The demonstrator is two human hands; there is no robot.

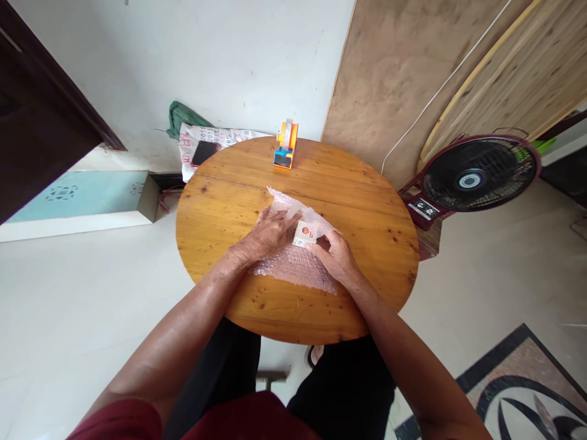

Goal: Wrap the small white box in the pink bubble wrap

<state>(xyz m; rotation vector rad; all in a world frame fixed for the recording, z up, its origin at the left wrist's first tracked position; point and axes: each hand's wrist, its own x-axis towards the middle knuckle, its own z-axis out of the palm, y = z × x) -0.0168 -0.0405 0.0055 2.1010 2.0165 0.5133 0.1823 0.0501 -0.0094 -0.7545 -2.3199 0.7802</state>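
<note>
A small white box (304,234) with a red mark lies on a sheet of bubble wrap (298,269) in the middle of a round wooden table (220,208). My left hand (266,235) rests on the wrap with its fingers curled against the box's left side. On the right side of the box, my right hand (334,255) pinches both the box and the wrap's edge. Part of the wrap is folded up over the far side of the box.
An orange and blue tape dispenser (285,146) stands at the table's far edge. A black phone (204,152) lies on a printed bag (215,140) behind the table. A floor fan (472,177) stands to the right, beside leaning wooden boards (413,79).
</note>
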